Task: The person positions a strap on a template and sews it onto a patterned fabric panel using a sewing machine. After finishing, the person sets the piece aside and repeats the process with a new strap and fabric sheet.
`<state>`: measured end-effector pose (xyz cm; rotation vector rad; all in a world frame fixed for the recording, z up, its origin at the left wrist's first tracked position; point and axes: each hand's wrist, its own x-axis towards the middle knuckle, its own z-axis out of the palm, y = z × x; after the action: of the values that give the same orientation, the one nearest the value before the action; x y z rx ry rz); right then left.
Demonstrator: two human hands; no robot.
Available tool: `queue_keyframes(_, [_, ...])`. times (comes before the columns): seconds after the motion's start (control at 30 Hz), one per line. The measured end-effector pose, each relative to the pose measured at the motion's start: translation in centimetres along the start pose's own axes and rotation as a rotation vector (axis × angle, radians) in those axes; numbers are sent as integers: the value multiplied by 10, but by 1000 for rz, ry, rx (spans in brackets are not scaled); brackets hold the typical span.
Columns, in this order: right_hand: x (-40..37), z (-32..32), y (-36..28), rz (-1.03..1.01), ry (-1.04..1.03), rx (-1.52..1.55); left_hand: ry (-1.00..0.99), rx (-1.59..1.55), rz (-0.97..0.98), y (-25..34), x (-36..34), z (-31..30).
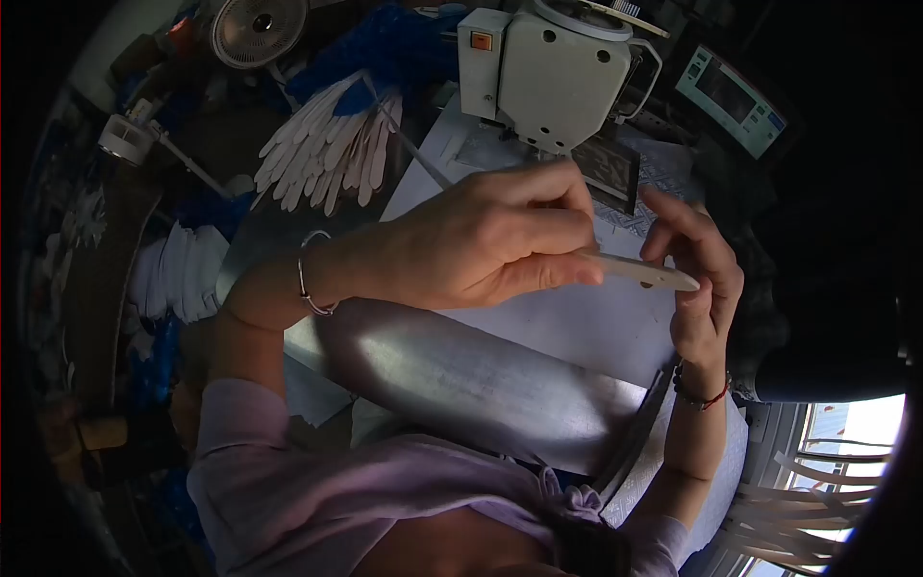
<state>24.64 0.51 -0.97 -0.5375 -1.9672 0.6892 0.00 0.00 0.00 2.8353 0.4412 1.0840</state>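
Observation:
A narrow pale strap (635, 268) with a tapered tip is held up between my two hands, above the white work surface. My left hand (510, 236) pinches it at its left end, thumb below and curled fingers on top. At the tapered end, my right hand (707, 264) has its thumb against the tip and its fingers bent around it. A small dark spot shows near that tip. Part of the strap is hidden inside my left fist.
A pale sewing machine (558, 77) stands ahead, with a dark metal frame (611, 173) beneath it. A lit screen (731, 101) is at right. Several pale strips (332, 144) lie bundled at left, near a fan (260, 29). A curved metal sheet (481, 385) lies close to my body.

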Motion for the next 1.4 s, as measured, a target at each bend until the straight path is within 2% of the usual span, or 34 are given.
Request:
queue_keyframes(0.07, [1, 9, -9, 6, 87, -49, -68, -671, -425, -4, -1, 31])
queue_keyframes(0.1, [-7, 12, -12, 34, 119, -25, -110, -685, -446, 2, 1, 40])
queue_keyframes(0.17, [-6, 10, -8, 342, 146, -61, -53, -849, -579, -3, 3, 58])
queue_keyframes(0.3, [-4, -28, 39, 475, 363, 57, -144, -986, -698, -15, -22, 88])
queue_keyframes(0.37, [-1, -34, 57, 512, 361, 23, -262, -1026, -830, -24, -40, 95])
queue_keyframes(0.4, [-1, -33, 65, 570, 322, 50, -274, -1034, -836, -27, -42, 94])
queue_keyframes(0.5, [1, -25, 88, 649, 295, 138, -193, -1143, -905, -45, -45, 92])
queue_keyframes(0.57, [2, -20, 102, 676, 307, 198, 223, -654, -700, -62, -45, 99])
queue_keyframes(0.6, [2, -19, 110, 712, 282, 223, 201, -288, -559, -68, -38, 94])
queue_keyframes(0.63, [3, -17, 117, 744, 256, 247, 204, -284, -569, -74, -34, 97])
queue_keyframes(0.7, [3, -8, 133, 783, 208, 256, 87, 205, 21, -82, -29, 104])
queue_keyframes(0.73, [3, -2, 141, 821, 170, 259, 93, 212, 8, -85, -34, 107])
queue_keyframes(0.8, [1, 10, 159, 845, 133, 225, -152, 171, -15, -94, -48, 119])
queue_keyframes(0.87, [2, 21, 176, 869, 105, 191, -162, 179, -81, -104, -60, 127])
queue_keyframes(0.93, [8, 30, 194, 748, 154, 92, -181, 178, -145, -111, -65, 129])
queue_keyframes(1.07, [20, 46, 232, 638, 129, 12, -103, 268, -203, -122, -68, 128])
queue_keyframes(1.13, [27, 57, 217, 595, 36, -409, -95, 272, -237, -124, -70, 128])
queue_keyframes(1.17, [23, 58, 222, 598, 30, -405, -96, 272, -260, -124, -72, 128])
queue_keyframes(1.23, [15, 58, 233, 90, 23, -654, -99, 268, -294, -126, -73, 127])
queue_keyframes(1.4, [5, 55, 236, 19, -27, -711, -98, 228, -301, -131, -70, 126])
